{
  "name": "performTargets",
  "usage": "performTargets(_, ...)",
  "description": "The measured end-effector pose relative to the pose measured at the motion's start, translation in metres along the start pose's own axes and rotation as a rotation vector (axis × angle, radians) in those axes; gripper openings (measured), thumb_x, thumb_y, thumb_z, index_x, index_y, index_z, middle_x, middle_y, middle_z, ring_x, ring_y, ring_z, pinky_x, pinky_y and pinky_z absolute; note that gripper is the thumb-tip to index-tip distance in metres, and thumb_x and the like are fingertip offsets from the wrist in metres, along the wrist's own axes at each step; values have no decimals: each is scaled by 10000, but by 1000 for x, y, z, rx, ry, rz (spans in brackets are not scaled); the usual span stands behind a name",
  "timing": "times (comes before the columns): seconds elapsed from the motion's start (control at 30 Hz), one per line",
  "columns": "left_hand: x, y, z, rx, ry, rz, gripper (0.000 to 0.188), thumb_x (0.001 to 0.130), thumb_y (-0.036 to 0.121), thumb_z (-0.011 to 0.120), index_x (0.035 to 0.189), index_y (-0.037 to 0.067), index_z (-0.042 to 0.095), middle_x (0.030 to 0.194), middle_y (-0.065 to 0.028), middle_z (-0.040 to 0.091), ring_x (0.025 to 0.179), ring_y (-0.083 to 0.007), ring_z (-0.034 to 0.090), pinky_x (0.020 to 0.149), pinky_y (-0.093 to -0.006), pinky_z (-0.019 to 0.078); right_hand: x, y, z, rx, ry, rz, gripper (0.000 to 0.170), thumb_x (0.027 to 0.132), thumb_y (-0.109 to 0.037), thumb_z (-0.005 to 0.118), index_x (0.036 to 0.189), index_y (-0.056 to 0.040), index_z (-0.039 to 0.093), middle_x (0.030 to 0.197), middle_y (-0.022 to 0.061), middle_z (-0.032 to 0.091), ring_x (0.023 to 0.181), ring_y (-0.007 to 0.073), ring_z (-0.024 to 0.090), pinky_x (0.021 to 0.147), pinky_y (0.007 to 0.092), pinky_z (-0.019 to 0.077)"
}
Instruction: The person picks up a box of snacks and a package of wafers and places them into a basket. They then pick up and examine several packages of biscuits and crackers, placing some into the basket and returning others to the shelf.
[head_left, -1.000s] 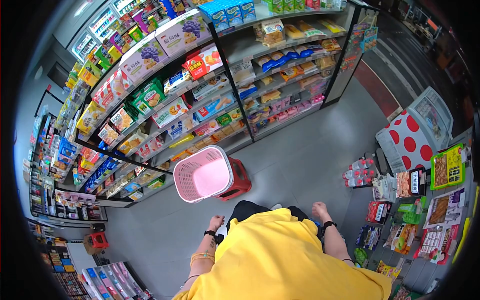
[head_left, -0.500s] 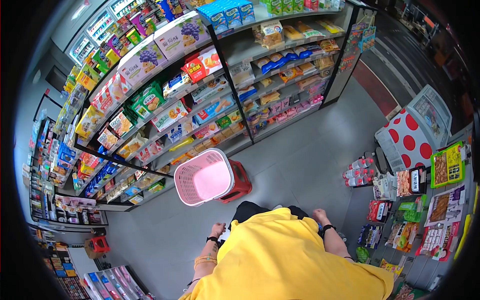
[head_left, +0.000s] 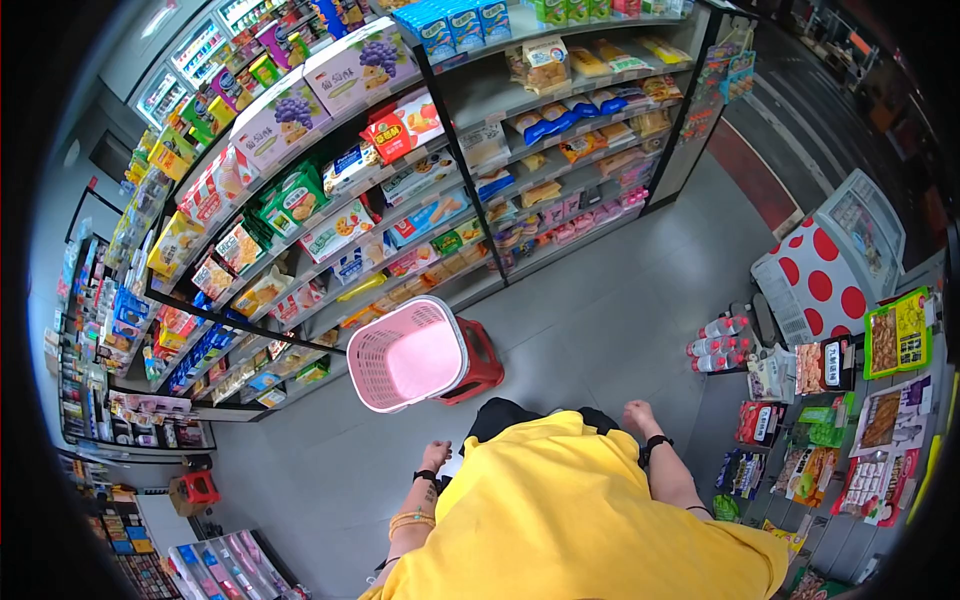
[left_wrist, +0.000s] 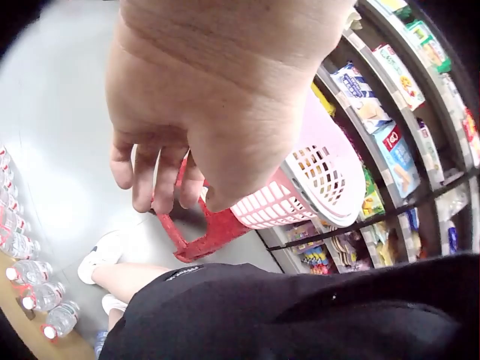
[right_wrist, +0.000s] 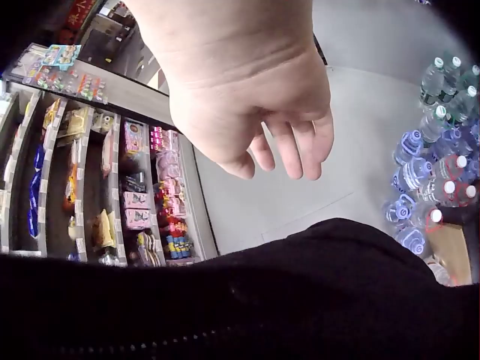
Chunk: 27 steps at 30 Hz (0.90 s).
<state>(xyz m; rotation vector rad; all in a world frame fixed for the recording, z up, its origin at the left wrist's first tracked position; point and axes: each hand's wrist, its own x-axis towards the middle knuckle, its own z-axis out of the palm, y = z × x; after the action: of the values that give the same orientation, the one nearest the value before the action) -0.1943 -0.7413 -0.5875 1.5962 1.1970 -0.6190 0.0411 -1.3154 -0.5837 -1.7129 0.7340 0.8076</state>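
My left hand (head_left: 436,456) hangs at my left side with loosely bent fingers and nothing in them; in the left wrist view the hand (left_wrist: 199,127) overlaps a red plastic stool (left_wrist: 210,234). On that stool (head_left: 484,362) sits a pink shopping basket (head_left: 412,352), a little ahead of the hand and apart from it. My right hand (head_left: 638,416) hangs on the other side of the body, also holding nothing. The right wrist view shows its relaxed fingers (right_wrist: 289,150) over grey floor (right_wrist: 352,165), beside my black shorts (right_wrist: 300,292).
Ahead stand shelves (head_left: 345,235) packed with boxed and bagged snacks. To the right are bottled drinks (head_left: 718,345), hanging snack packs (head_left: 800,470) and a white cabinet with red dots (head_left: 815,285). Grey floor (head_left: 570,330) lies between them. Another red stool (head_left: 200,485) stands at left.
My left hand has shifted slightly down and right in the head view, and its fingers have moved a little. The basket and stool stay in place.
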Motion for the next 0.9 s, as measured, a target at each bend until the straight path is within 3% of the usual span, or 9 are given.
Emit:
performTargets(0.1,-1,16,8,4,-3,29,323,904,343,658,1015,40,640,846,-64,706,680,-156,670,555,-293,490,-10,-12,-1,-30,23,22,221,901,-203,626,1080,-74,628,877,77,684,737,194,666,637,358,552)
performTargets(0.2,-3,24,13,-9,0,34,326,906,339,657,1017,33,641,846,-70,707,680,-159,672,557,-293,494,-2,-2,-5,-40,-7,39,250,935,-220,603,1131,-65,597,986,103,670,836,235,664,737,398,562)
performTargets(0.5,-8,18,17,34,-9,-20,326,918,326,641,1030,19,646,859,-85,703,676,-163,650,549,-303,482,30,37,-10,18,-7,42,236,908,-162,636,1093,-19,597,958,159,659,793,249,659,663,372,573)
performTargets(0.6,-11,17,19,18,-25,-29,334,925,330,637,1035,15,644,860,-82,700,674,-161,643,549,-303,476,37,43,-12,16,10,39,214,916,-216,629,1084,-83,628,904,73,687,689,181,665,584,333,534)
performTargets(0.7,-13,22,22,1,-35,-28,342,927,336,636,1047,16,643,862,-79,699,670,-160,637,554,-301,474,25,26,-13,40,-4,30,210,912,-143,617,1074,-12,592,948,164,639,735,250,643,637,372,565)
performTargets(0.9,6,25,29,15,-30,-7,351,917,346,640,1061,26,640,876,-81,708,714,-166,665,581,-301,492,27,14,-15,58,-29,52,196,919,-157,614,1075,-46,572,919,130,632,664,206,596,592,351,532)
